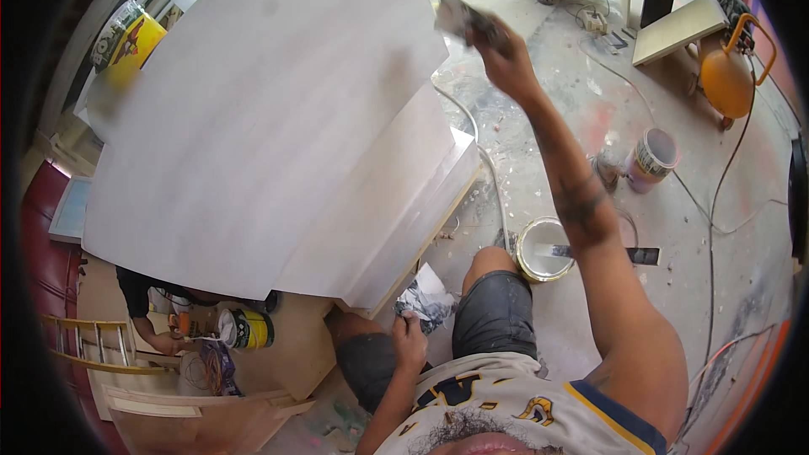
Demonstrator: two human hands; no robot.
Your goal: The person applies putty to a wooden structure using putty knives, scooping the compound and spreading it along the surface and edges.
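Observation:
A large white panel (261, 118) with a stepped lower edge fills the left and middle of the view. My right hand (506, 59) stretches out past its far right edge, fingers wrapped round a flat, pale-grey hand tool with a dark grip (458, 15). Blur hides the tool's exact kind; it looks apart from the panel. Low by my knees, my left hand (410, 339) is closed on a crumpled white-and-dark cloth or paper (426, 298). To the right of my knee stands an open tin (541, 251) of whitish material, with a flat blade lying across its rim.
A reddish paint tin (652, 157) and an orange tank (726, 82) stand on the right, with cables trailing over the floor. Another person squats at the far top; another person's arm reaches near a yellow-labelled bucket (249, 329). A yellow ladder (88, 341) lies lower left.

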